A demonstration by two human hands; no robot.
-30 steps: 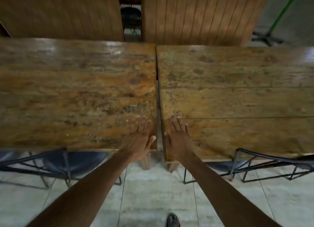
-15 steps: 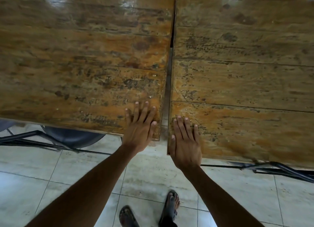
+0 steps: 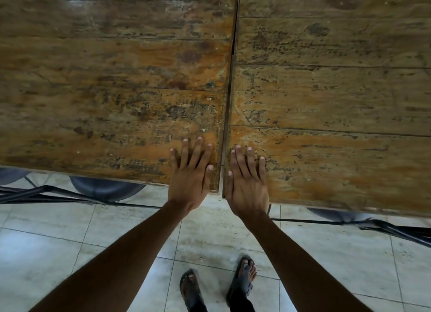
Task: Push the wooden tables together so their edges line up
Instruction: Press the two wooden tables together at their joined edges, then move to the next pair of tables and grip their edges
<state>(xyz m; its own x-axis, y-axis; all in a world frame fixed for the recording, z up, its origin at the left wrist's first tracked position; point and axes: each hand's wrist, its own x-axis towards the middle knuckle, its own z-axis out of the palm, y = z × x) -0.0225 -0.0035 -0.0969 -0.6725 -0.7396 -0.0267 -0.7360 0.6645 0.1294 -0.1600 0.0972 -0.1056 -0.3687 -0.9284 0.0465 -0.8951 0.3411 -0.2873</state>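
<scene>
Head view looks straight down on the left table [image 3: 112, 83] and the right table [image 3: 331, 90], side by side in front of me with only a thin dark seam [image 3: 229, 97] between them. My left hand [image 3: 192, 176] lies flat on the near inner corner of the left top, fingers spread and gripping nothing; my right hand [image 3: 247, 183] lies flat the same way on the right table's near inner corner, thumb at the seam. I judge the closing step nearly done: the side edges run almost touching all the way up. What is left is the near edges, since the right table's front edge sits a little closer to me than the left's at the corners. The next move calls for a small slide of one top along the seam, pressing down through the palms so the hands don't skid. Both tops are worn planks, glossy and mottled orange-brown with dark speckling and straight board joints. Below are pale floor tiles [image 3: 58, 253], dark metal chair frames [image 3: 46, 195] and my sandalled feet [image 3: 217, 286].
</scene>
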